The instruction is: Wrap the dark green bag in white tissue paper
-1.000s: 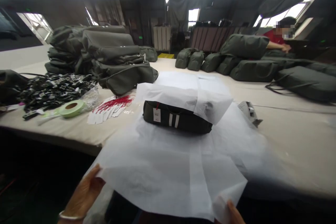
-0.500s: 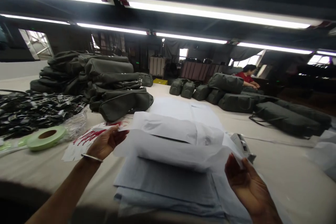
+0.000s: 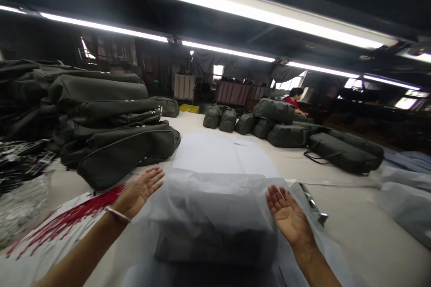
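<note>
On the table (image 3: pixel 370 228), paper-hidden bag (image 3: pixel 215 215) between flat, spread left hand (image 3: pixel 139 190), right hand (image 3: pixel 288 215).

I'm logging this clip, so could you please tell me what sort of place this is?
Probably a bag factory's packing floor: stacked olive bags on a long table, red-stringed tags, and both hands, left and right, flanking a paper-wrapped bag.

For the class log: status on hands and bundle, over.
Left hand and right hand open, flanking the paper-wrapped bag. Red-stringed tags lie left. Nothing between.
</note>
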The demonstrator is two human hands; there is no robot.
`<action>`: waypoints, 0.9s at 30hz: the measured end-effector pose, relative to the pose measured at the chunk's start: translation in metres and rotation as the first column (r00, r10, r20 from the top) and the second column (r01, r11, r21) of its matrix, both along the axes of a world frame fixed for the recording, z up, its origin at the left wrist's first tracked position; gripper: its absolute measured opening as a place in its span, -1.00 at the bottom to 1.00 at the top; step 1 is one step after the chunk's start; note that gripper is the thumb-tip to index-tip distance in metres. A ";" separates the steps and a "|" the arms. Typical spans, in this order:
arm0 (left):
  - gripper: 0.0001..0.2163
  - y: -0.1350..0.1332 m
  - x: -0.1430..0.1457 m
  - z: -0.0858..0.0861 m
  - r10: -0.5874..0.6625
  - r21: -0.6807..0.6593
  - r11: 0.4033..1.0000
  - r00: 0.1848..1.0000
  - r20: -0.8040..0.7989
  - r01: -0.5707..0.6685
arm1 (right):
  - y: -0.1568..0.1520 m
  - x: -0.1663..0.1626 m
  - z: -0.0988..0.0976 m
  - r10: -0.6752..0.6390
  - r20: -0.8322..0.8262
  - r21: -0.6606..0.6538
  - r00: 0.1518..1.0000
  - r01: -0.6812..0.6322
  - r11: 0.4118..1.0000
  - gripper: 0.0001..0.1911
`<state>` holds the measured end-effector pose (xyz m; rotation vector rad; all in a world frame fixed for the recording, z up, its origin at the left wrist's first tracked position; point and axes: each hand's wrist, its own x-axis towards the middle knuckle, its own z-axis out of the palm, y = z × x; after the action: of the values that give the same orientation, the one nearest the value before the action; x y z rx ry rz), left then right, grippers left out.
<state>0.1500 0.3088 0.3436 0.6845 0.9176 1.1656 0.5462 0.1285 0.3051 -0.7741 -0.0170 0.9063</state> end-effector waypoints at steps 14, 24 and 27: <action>-0.42 0.031 0.190 0.020 -0.137 0.334 0.386 0.411 -0.901 0.860 | 0.036 0.055 0.018 0.358 0.928 -0.355 -0.098 0.051 0.934 -0.06; -0.72 0.043 0.261 0.031 -0.552 0.015 0.011 0.019 -0.834 1.000 | 0.063 0.069 0.051 0.761 0.625 -0.780 -0.174 -0.179 0.599 -0.80; -0.75 0.053 0.267 0.041 -0.590 0.125 -0.013 0.093 -0.802 0.992 | 0.051 0.062 0.069 0.697 0.681 -0.732 -0.225 -0.160 0.663 -0.89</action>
<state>0.4172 0.3615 0.3848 2.0000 0.1889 -0.0510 0.6083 0.1794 0.3745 -1.8137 -1.7022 0.8158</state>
